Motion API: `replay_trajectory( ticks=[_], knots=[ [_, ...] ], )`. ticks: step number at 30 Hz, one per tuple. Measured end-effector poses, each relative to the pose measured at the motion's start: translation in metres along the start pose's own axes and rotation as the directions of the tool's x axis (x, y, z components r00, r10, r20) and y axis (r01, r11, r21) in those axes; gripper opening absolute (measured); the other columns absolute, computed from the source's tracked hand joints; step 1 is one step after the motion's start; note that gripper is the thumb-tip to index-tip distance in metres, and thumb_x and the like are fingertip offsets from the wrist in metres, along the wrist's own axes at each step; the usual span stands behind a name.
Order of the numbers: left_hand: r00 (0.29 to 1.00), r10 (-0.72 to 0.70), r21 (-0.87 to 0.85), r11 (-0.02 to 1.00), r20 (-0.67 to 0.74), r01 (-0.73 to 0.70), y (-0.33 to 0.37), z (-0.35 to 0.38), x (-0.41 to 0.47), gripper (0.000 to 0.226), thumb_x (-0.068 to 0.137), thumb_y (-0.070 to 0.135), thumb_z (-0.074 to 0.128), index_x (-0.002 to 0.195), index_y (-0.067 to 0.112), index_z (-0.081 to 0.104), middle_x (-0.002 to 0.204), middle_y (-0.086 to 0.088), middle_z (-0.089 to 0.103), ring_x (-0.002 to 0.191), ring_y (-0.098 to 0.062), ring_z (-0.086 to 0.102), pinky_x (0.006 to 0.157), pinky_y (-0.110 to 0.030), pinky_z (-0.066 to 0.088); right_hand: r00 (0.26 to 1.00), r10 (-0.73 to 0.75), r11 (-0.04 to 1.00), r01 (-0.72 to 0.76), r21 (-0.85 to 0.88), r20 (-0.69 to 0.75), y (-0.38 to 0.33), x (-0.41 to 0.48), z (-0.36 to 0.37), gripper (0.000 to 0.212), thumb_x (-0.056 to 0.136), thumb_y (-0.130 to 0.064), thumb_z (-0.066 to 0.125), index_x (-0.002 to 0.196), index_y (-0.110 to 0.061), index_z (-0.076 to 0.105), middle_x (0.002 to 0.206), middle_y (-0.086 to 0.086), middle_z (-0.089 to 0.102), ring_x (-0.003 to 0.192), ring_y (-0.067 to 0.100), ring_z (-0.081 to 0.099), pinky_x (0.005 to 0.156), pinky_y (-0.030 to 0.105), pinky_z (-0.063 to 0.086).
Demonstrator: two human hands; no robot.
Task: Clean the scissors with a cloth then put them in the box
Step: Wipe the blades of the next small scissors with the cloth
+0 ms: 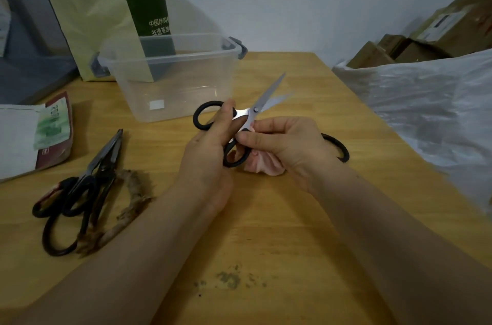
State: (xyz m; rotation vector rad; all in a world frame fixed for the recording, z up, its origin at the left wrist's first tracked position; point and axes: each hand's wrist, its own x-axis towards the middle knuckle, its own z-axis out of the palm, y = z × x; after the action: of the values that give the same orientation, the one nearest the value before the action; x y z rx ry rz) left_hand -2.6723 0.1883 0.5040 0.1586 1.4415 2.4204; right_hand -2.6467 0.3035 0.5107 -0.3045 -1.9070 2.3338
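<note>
My left hand [210, 149] grips black-handled scissors [255, 109] by the handles, blades spread and pointing up and to the right above the table. A bunched pink cloth [262, 163] sits in my right hand [287, 143], whose fingertips pinch it against the scissors near the pivot. Just behind them stands a clear plastic box [175, 77] with grey latches, lid off. Another black scissor handle [338, 149] pokes out on the table behind my right wrist.
A pile of several dark scissors [82, 191] lies at the left on the wooden table [266, 231], beside a frayed rope piece [133, 199]. A paper bag [103, 13] leans behind the box. Packets lie far left. White plastic sheeting [431, 111] and cardboard boxes crowd the right.
</note>
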Motion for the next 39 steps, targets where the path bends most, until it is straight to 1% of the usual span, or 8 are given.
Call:
replay_trajectory(
  ticks=[2, 9, 14, 19, 24, 31, 35, 39],
  knots=[
    [0.998, -0.046, -0.011, 0.999, 0.030, 0.046, 0.001, -0.001, 0.002, 0.031, 0.094, 0.040, 0.046, 0.108, 0.019, 0.065, 0.110, -0.005, 0.070, 0.100, -0.018, 0.066, 0.083, -0.030, 0.053, 1.000, -0.007, 0.997, 0.006, -0.073, -0.008, -0.002, 0.001, 0.000, 0.026, 0.068, 0.004, 0.078, 0.093, 0.007, 0.069, 0.077, 0.016, 0.071, 0.060, 0.019, 0.068, 0.051, 0.024, 0.054],
    [0.997, -0.038, 0.051, 0.998, -0.064, 0.041, 0.009, -0.011, 0.009, 0.032, 0.092, 0.043, 0.048, 0.100, 0.018, 0.067, 0.095, 0.004, 0.074, 0.085, -0.004, 0.069, 0.081, -0.025, 0.046, 0.993, 0.103, 0.980, -0.090, -0.178, 0.063, -0.010, 0.000, -0.010, 0.032, 0.068, -0.001, 0.076, 0.098, 0.008, 0.068, 0.095, 0.025, 0.070, 0.086, 0.033, 0.063, 0.095, 0.051, 0.046],
    [1.000, -0.001, 0.031, 1.000, -0.030, 0.002, 0.003, -0.010, 0.005, 0.038, 0.080, 0.002, 0.063, 0.117, -0.005, 0.059, 0.101, -0.021, 0.068, 0.081, -0.019, 0.070, 0.071, -0.024, 0.058, 0.988, 0.106, 0.970, -0.078, -0.230, 0.112, -0.009, -0.001, -0.012, 0.039, 0.054, -0.012, 0.080, 0.091, -0.002, 0.072, 0.089, 0.019, 0.073, 0.074, 0.024, 0.066, 0.079, 0.039, 0.052],
    [0.987, 0.020, -0.009, 1.000, -0.162, -0.021, 0.001, -0.011, 0.007, 0.037, 0.080, -0.007, 0.063, 0.117, -0.005, 0.058, 0.110, -0.025, 0.065, 0.088, -0.024, 0.070, 0.082, -0.034, 0.057, 0.996, 0.075, 0.942, -0.058, -0.330, 0.039, -0.011, -0.001, -0.012, 0.023, 0.069, -0.005, 0.080, 0.090, -0.004, 0.072, 0.074, 0.010, 0.073, 0.059, 0.014, 0.069, 0.057, 0.026, 0.057],
    [0.969, 0.063, 0.012, 0.998, -0.239, -0.062, 0.000, -0.011, 0.008, 0.016, 0.083, -0.009, 0.061, 0.098, -0.003, 0.062, 0.091, -0.016, 0.070, 0.080, -0.019, 0.071, 0.073, -0.033, 0.059, 0.990, -0.124, 0.802, 0.062, -0.594, -0.065, -0.027, -0.007, -0.026, 0.017, 0.066, -0.012, 0.083, 0.080, -0.013, 0.074, 0.078, 0.003, 0.072, 0.066, 0.006, 0.067, 0.058, 0.014, 0.055],
    [0.970, 0.174, 0.239, 0.962, -0.171, -0.131, -0.004, -0.006, 0.003, 0.015, 0.083, -0.009, 0.062, 0.095, -0.001, 0.062, 0.086, -0.017, 0.067, 0.077, -0.020, 0.068, 0.069, -0.029, 0.059, 0.911, -0.410, 0.754, 0.308, -0.580, -0.049, -0.024, -0.008, -0.014, 0.017, 0.072, -0.015, 0.080, 0.081, -0.024, 0.070, 0.077, -0.003, 0.069, 0.073, 0.006, 0.067, 0.067, 0.022, 0.057],
    [0.975, 0.204, 0.296, 0.940, -0.088, -0.170, -0.008, -0.001, -0.001, 0.037, 0.079, -0.013, 0.064, 0.108, 0.009, 0.057, 0.080, -0.001, 0.070, 0.073, -0.009, 0.070, 0.069, -0.026, 0.059, 0.902, -0.432, 0.733, 0.363, -0.575, 0.018, -0.008, -0.001, -0.004, 0.017, 0.080, -0.012, 0.074, 0.076, -0.028, 0.071, 0.076, -0.004, 0.070, 0.074, 0.007, 0.067, 0.069, 0.021, 0.056],
    [0.966, 0.251, 0.346, 0.913, -0.058, -0.216, -0.009, -0.001, -0.002, 0.041, 0.076, -0.012, 0.068, 0.109, 0.009, 0.056, 0.088, -0.007, 0.070, 0.074, -0.007, 0.070, 0.069, -0.022, 0.058, 0.897, -0.417, 0.619, 0.399, -0.676, 0.147, -0.006, -0.001, -0.005, 0.013, 0.086, -0.015, 0.068, 0.089, -0.026, 0.073, 0.090, -0.001, 0.068, 0.084, 0.014, 0.064, 0.077, 0.032, 0.056]
  ],
)
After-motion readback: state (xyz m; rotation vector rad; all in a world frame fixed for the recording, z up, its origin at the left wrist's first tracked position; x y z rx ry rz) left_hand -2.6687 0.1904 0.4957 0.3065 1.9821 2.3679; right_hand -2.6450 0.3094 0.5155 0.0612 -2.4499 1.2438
